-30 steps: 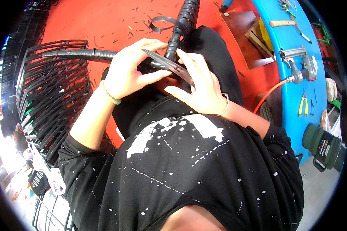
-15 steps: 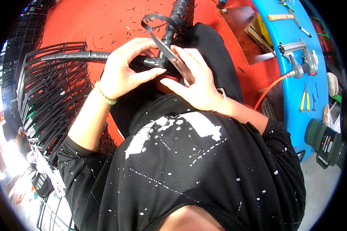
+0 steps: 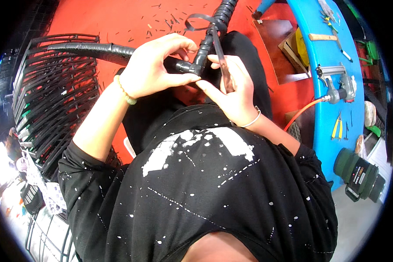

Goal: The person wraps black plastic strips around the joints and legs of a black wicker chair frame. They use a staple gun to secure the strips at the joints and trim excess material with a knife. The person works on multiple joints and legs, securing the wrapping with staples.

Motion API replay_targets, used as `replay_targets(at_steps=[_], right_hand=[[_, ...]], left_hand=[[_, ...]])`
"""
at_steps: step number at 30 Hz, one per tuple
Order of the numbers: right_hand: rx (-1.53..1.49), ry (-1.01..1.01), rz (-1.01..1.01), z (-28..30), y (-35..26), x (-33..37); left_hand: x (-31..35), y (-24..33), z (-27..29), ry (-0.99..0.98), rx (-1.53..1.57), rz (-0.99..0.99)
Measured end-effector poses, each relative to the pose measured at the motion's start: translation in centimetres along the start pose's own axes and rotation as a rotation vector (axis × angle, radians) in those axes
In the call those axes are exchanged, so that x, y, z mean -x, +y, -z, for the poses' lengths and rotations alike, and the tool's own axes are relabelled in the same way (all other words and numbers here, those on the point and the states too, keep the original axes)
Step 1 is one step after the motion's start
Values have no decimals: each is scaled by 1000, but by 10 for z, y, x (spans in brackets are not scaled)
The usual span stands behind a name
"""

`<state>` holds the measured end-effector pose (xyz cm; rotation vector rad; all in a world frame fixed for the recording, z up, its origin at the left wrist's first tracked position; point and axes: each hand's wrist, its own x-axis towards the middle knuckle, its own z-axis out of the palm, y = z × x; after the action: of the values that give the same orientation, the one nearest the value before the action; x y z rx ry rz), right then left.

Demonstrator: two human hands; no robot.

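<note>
A black tubular frame (image 3: 102, 51), wrapped in flat black strip, meets at a corner joint (image 3: 192, 67) in front of my lap. My left hand (image 3: 157, 65) curls round the bar beside this corner, its thumb pressed to the joint. Between the fingers of my right hand (image 3: 233, 87) is a loose flat black strip (image 3: 221, 61). It runs up from the hand along the other bar and loops over near the top. The right thumb reaches toward the corner, close to the left thumb tip. The underside of the joint is hidden.
Stacked black slatted panels (image 3: 56, 100) stand at left. Dark scraps lie on the red floor (image 3: 122, 19). On the blue table (image 3: 303, 15) at right are a wooden-handled tool (image 3: 323, 37), an air tool (image 3: 338, 89) with an orange hose (image 3: 303, 109), and yellow pliers (image 3: 337, 126).
The corner and both hands sit further right in the picture. The strip in my right hand now stands more upright, and its loop has shifted right. My left fingers have lifted slightly.
</note>
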<state>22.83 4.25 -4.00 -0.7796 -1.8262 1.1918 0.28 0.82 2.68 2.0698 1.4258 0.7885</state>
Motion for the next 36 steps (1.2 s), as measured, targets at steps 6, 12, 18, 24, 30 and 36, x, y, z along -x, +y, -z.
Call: replay_targets(at_steps=[6, 12, 18, 24, 30, 36], right_hand=[[-112, 33, -50, 5, -4, 1], [-125, -1, -56, 9, 1, -3], [-181, -18, 39, 3, 12, -4], [-314, 17, -7, 2, 16, -6], [-336, 0, 52, 0, 24, -1], [-416, -10, 23, -3, 19, 6]], left_hand=[[-2, -4, 0, 0, 80, 8], [-2, -5, 1, -11, 67, 17], [1, -3, 0, -26, 126, 66], [0, -1, 1, -34, 93, 68], [2, -1, -3, 5, 97, 53], [1, 3, -4, 52, 24, -13]])
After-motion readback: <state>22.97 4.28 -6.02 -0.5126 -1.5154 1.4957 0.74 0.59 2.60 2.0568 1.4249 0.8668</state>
